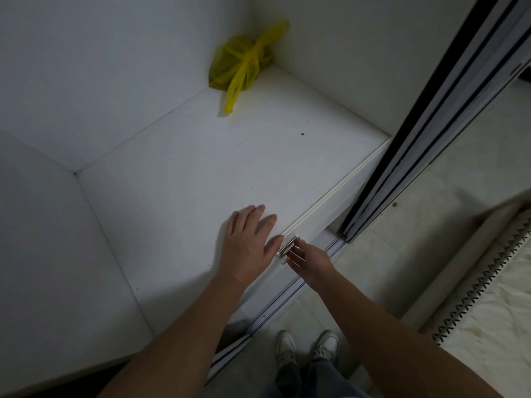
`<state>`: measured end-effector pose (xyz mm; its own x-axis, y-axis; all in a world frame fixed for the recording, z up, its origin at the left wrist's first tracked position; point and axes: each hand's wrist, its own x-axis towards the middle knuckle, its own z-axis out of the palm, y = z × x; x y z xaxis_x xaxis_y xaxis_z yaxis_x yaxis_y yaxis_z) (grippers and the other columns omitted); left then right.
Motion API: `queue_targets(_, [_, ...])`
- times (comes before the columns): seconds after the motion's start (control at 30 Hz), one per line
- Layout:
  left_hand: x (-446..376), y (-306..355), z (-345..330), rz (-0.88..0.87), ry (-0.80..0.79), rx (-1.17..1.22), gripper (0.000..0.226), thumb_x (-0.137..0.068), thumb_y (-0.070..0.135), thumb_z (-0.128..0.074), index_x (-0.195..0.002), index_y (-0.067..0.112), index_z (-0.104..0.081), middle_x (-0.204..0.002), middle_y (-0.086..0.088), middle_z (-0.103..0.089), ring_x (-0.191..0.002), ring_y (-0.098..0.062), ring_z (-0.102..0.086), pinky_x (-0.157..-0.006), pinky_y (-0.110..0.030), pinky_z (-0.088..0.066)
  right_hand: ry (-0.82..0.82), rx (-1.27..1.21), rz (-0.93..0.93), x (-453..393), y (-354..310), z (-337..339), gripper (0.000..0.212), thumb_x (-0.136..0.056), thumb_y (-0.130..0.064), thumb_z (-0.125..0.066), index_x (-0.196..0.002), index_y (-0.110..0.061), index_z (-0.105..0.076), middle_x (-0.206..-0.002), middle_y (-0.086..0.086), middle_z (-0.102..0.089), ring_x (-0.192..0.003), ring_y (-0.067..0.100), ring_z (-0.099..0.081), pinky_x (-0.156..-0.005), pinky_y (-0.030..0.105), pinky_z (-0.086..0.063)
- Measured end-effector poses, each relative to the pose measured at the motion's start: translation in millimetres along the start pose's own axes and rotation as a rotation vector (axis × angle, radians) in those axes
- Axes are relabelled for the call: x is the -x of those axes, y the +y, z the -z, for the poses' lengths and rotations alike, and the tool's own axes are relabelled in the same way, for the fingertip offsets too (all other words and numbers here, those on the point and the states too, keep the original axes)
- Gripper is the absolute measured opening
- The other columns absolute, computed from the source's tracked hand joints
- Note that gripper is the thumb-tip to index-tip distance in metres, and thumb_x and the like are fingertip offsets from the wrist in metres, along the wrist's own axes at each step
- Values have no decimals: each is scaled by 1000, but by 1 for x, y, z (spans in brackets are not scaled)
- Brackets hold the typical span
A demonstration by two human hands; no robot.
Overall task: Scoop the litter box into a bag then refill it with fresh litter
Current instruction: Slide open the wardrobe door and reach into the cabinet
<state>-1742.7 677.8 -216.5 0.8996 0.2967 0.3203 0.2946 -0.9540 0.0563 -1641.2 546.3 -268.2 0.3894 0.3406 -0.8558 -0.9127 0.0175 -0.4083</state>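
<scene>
Here our left hand (248,242) rests flat, fingers straight, on the white shelf (178,179) while our right hand (309,261) pinches the metal handle (288,246).

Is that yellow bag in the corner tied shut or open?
Tied shut: the yellow bag is knotted at its top, one handle loop trailing onto the white shelf.

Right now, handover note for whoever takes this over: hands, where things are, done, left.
Left hand: flat on the white shelf, fingers straight.
Right hand: fingers at the metal handle on the shelf's front edge; grip hard to tell.
Yellow bag: knotted, in the back corner of the shelf.
No litter box, scoop or litter in view.
Done: nothing visible.
Left: scooping and refill.
</scene>
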Motion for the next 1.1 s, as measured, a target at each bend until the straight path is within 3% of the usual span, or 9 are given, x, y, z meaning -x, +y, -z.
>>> queue_targets(0.13, [0, -2, -2, 20, 11, 33, 45, -96, 49, -54, -126, 17, -64, -137, -9, -57, -128, -27, -49, -105, -49, -41, 55, 54, 1, 0, 2, 2, 17, -93, -11, -59, -106, -1, -62, -102, 16, -67, -92, 26, -66, -72, 32, -56])
queue_targets(0.23, [1, -2, -2, 23, 46, 66, 43, -94, 48, -57, -123, 17, -67, -134, -8, -59, -125, -27, -50, -103, -48, -42, 6, 39, 2, 2, 2, 3, 12, -92, -7, -57, -98, 0, -64, -97, 16, -68, -90, 26, -67, -77, 32, -57])
queue_targets(0.33, [1, -2, -4, 25, 56, 76, 43, -94, 48, -57, -122, 17, -67, -134, -7, -59, -125, -27, -50, -102, -49, -42, -46, 8, 6, 7, 2, 6, 18, -96, -10, -54, -104, 2, -64, -94, 16, -68, -88, 25, -68, -81, 33, -57])
queue_targets(0.57, [2, -3, -4, 32, 54, 106, 42, -93, 48, -58, -123, 19, -67, -135, -6, -59, -125, -27, -50, -103, -49, -40, -11, 70, 57, 13, 6, 12, 11, -88, -2, -56, -82, -1, -65, -80, 13, -68, -79, 22, -69, -70, 29, -57])
queue_targets(0.77, [2, -3, -2, 40, -8, 98, 45, -94, 50, -54, -126, 20, -65, -137, -7, -57, -127, -26, -48, -107, -47, -37, 79, 88, 120, 19, 19, 35, 10, -71, 2, -66, -80, -1, -70, -93, 17, -73, -85, 26, -72, -69, 29, -56])
queue_targets(0.93, [3, -3, 1, 38, -42, 74, 48, -96, 52, -50, -130, 22, -63, -140, -6, -55, -129, -26, -48, -108, -46, -38, 143, 105, 153, 27, 27, 61, 12, -72, -3, -70, -84, 0, -71, -92, 18, -73, -80, 24, -74, -70, 31, -58])
queue_targets(1.1, [4, -2, -3, 35, 16, 131, 49, -95, 50, -49, -125, 16, -67, -136, -10, -58, -124, -29, -50, -102, -47, -42, 183, 62, 197, 40, 40, 90, 11, -87, -8, -64, -85, 0, -70, -76, 14, -70, -69, 20, -70, -74, 34, -59])
